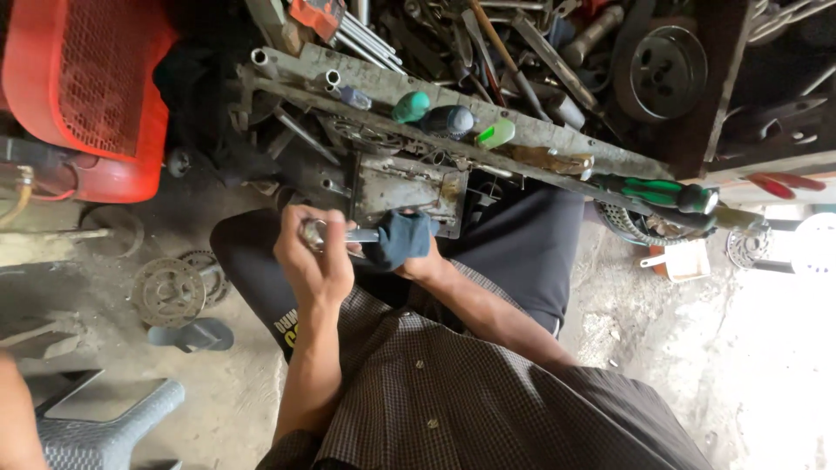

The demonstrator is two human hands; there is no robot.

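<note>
Wrench (341, 234), centre frame: ring end is gripped by the clenched left hand (312, 257); shaft is wrapped in a dark rag (402, 238), clutched by the right hand (424, 259). Just above, a grimy metal box (409, 186) below a rail holding screwdrivers (662, 191). Red crate (87, 87) upper left; sprocket (168, 292) on floor, left.

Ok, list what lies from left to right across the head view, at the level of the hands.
Round toothed metal disc on the floor → left hand gripping a metal tool → dark blue cloth wrapped under the right hand → small orange and white tray.
</note>
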